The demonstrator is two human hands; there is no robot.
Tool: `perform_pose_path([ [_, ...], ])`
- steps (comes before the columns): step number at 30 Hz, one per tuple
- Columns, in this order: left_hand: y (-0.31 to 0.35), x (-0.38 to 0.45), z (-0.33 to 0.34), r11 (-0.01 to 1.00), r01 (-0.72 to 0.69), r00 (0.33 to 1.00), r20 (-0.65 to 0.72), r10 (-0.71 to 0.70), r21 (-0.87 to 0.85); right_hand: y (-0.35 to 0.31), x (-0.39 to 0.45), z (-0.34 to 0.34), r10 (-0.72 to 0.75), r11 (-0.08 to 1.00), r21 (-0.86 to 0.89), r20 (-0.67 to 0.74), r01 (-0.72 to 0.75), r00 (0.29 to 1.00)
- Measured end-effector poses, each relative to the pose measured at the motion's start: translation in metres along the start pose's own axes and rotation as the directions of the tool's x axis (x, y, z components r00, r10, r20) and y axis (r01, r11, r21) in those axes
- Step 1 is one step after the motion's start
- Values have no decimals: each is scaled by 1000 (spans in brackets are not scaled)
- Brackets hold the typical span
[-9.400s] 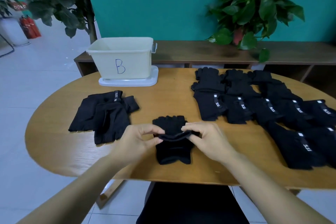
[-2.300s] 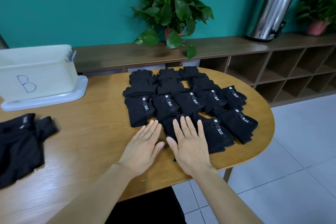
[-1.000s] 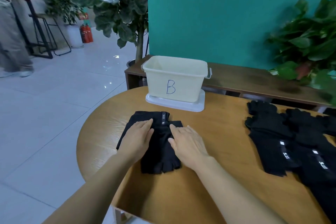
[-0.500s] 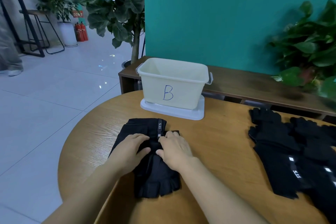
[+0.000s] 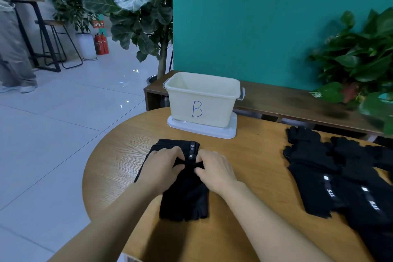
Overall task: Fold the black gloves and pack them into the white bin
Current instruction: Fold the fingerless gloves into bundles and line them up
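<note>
A pair of black fingerless gloves (image 5: pixel 184 195) lies stacked on the round wooden table (image 5: pixel 251 166), finger ends toward me and a white "5.11" tag at the cuff. My left hand (image 5: pixel 162 168) and my right hand (image 5: pixel 214 169) sit side by side on the gloves' upper half, fingers curled and pinching a bunched ridge of fabric between them. The white bin (image 5: pixel 202 100), marked "B", stands on its lid behind the gloves; what shows of its inside is bare.
Several folded black gloves (image 5: pixel 340 176) lie in rows on the table's right side. A low wooden shelf (image 5: pixel 297 102) with a potted plant (image 5: pixel 361 64) runs behind the table. A tall leafy plant (image 5: pixel 136 13) stands at the back left, and a person's legs (image 5: pixel 14 49) show at the far left.
My hands went from lying flat on the gloves to curling and pinching the fabric near the cuff. Earlier I set a folded glove among the rows on the right, then turned left.
</note>
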State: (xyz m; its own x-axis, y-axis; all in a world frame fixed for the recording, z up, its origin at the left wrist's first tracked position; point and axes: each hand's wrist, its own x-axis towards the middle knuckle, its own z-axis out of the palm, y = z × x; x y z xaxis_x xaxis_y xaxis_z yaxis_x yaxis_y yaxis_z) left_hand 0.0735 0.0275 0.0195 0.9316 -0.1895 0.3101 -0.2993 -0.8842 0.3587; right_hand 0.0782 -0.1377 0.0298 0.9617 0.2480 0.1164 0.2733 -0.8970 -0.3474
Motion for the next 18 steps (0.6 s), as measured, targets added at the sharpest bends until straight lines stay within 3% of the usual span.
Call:
perform_pose_path([
  [4, 19, -1, -26, 903, 91, 996, 47, -78, -421, 5, -9, -23, 154, 932, 339, -43, -131, 987],
  [8, 52, -3, -57, 700, 99, 995, 81, -59, -708, 9, -25, -62, 178, 681, 725, -34, -99, 983],
  [11, 80, -7, -79, 654, 120, 992, 110, -56, -747, 15, -39, -92, 145, 606, 794, -46, -52, 988],
  [18, 114, -7, -91, 683, 146, 989, 128, -78, -715, 25, -72, -132, 139, 649, 760, -132, 11, 982],
])
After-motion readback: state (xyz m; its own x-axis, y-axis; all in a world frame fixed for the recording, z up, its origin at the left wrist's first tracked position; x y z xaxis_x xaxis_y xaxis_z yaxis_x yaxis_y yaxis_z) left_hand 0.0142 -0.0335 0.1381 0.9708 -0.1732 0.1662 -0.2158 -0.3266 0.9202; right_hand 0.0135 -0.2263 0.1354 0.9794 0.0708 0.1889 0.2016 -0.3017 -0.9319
